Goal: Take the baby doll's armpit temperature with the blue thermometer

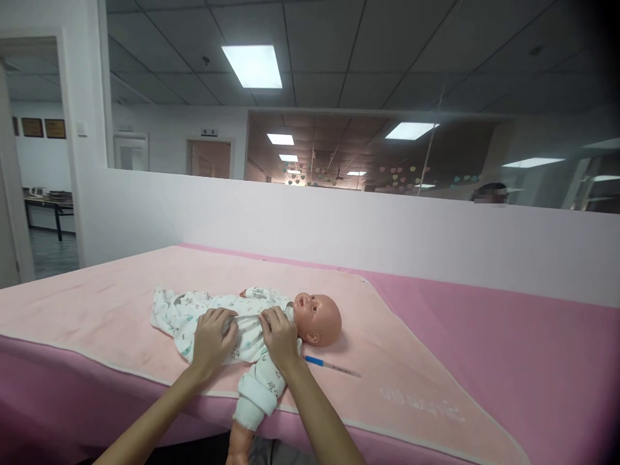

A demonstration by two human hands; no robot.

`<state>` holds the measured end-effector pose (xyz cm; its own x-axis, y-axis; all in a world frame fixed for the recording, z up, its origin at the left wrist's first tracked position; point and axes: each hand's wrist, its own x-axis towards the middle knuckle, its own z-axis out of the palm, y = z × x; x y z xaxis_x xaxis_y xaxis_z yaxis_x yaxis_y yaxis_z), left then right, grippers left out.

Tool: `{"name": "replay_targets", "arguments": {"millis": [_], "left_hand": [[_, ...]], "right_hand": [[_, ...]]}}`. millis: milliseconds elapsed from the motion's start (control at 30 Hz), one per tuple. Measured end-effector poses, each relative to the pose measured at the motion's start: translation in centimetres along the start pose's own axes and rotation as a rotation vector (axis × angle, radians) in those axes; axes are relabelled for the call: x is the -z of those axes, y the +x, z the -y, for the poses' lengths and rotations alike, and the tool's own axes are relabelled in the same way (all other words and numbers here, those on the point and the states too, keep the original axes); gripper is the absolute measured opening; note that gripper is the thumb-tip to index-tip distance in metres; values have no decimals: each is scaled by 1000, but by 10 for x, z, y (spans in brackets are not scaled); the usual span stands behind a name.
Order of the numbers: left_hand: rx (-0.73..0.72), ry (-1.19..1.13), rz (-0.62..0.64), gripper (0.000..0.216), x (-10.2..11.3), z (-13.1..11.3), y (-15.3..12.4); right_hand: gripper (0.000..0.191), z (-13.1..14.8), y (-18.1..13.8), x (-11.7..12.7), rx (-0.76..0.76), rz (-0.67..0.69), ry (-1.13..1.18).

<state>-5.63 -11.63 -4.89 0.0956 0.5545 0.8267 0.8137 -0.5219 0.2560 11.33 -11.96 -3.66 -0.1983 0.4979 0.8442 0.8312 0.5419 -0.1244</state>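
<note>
A baby doll (325, 318) lies on its back with its head to the right, dressed in a white patterned outfit (249, 332). My left hand (213, 336) is closed on the front of the outfit at the belly. Up near the collar, my right hand (278, 332) pinches the same cloth, and an edge of it is drawn straight between the two hands. One doll arm (259, 391) in its cuffed sleeve hangs over the near edge of the table. Beside the doll's shoulder lies a thin clear stick with a blue end (314, 360), perhaps a thermometer.
A peach mat (402, 361) covers much of the pink-covered table (542, 342). Behind it rises a low white wall (339, 223) with a glass pane above. Part of a person's head (490, 192) shows in the glass. A doorway stands at the left.
</note>
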Motion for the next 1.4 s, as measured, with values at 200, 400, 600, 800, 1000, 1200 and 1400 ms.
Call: {"name": "replay_targets", "arguments": {"millis": [200,400,600,800,1000,1200,1400], "left_hand": [[94,-23,6,13,-2,-4,1],[118,-144,28,19,-4,-1,0],[204,-176,0,20,-1,-6,0],[140,-91,-29,19,-2,-8,1],[74,-18,-24,20,-5,-7,1],[49,-22,-1,19,-5,-5,0],[56,-42,20,20,-4,-3,-2]], "right_hand": [[21,-1,1,-1,0,-15,6],[20,0,2,0,-16,-26,14],[20,0,2,0,-32,-32,27],[22,0,2,-1,-27,-35,43],[22,0,3,0,-23,-28,27],[22,1,3,1,-26,-24,37],[22,0,2,0,-45,-10,63]]}}
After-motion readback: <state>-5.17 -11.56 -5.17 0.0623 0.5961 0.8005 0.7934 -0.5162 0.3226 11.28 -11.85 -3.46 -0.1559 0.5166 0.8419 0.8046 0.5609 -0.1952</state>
